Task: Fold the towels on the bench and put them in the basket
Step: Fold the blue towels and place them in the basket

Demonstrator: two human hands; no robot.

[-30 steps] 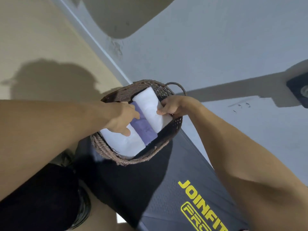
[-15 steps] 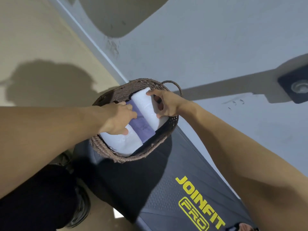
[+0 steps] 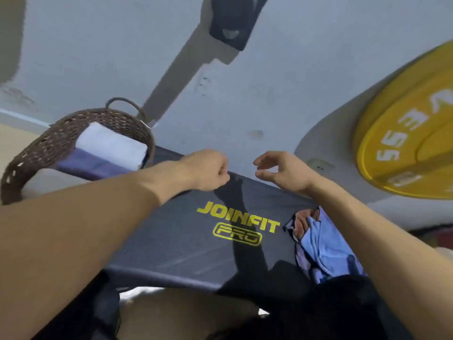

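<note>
A brown wicker basket (image 3: 49, 141) stands on the left end of the dark bench (image 3: 183, 241). Folded towels lie in it side by side: a white towel (image 3: 112, 146) and a purple towel (image 3: 90, 164). At the right a crumpled pile of unfolded towels (image 3: 323, 246), mostly light blue, lies on the bench under my right forearm. My left hand (image 3: 208, 169) hovers over the bench's far edge with fingers curled and nothing in it. My right hand (image 3: 282, 170) hangs beside it, fingers loosely curved, holding nothing.
A yellow weight plate (image 3: 404, 133) leans at the right. A dark block (image 3: 232, 23) stands on the grey floor beyond the bench. My knees in dark shorts are at the bottom, against the bench's near edge.
Both hands have left the basket and moved right over the bench, letting go of the folded towels. The view has swung right, bringing the towel pile and the weight plate into sight.
</note>
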